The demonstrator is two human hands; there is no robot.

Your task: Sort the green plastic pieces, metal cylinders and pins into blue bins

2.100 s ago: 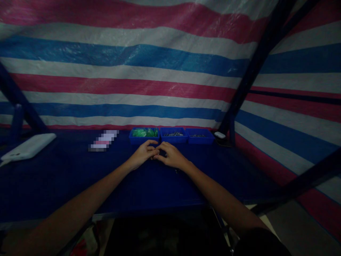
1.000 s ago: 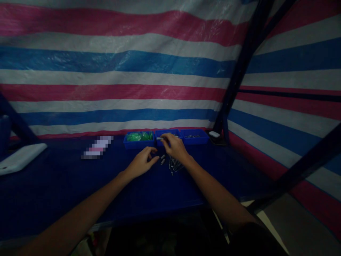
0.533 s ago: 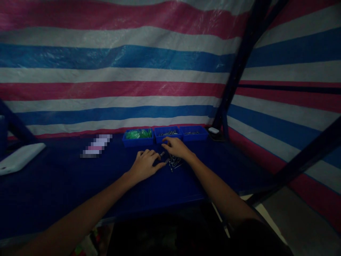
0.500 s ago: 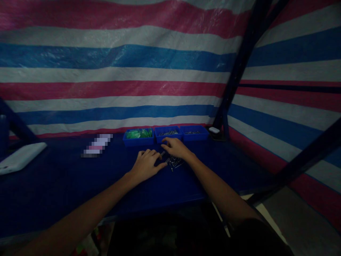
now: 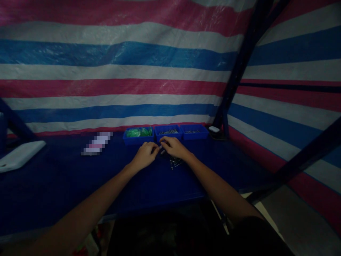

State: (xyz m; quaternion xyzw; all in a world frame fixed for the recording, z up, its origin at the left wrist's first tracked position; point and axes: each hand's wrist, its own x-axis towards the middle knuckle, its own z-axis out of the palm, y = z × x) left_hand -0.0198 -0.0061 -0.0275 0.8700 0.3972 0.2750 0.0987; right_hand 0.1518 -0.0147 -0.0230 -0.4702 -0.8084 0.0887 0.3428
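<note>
Above the blue table [image 5: 149, 185], my left hand [image 5: 144, 155] is closed in a pinch, thumb against the forefinger, its tips beside those of the other hand. My right hand [image 5: 174, 147] curls its fingers and thumb toward the same spot. A tiny greyish piece seems to be between the two sets of fingertips, too dark and small to name. Under my right hand lies a loose heap of thin shiny metal parts [image 5: 175, 163], partly covered by the palm and wrist. A short grey metal piece [image 5: 163, 152] rests just below the fingertips.
Along the back stand a blue bin [image 5: 139, 141] with green plastic packets, a blue bin [image 5: 160, 136] with grey metal pieces, and a blue bin [image 5: 195, 136] with thin metal parts. A white case [image 5: 214, 129] sits right; a white device [image 5: 22, 156] lies left. Blue posts [image 5: 234, 81] frame the table.
My left hand has drawn its spread fingers into a pinch and moved slightly up to meet my right fingertips. My right hand has barely shifted.
</note>
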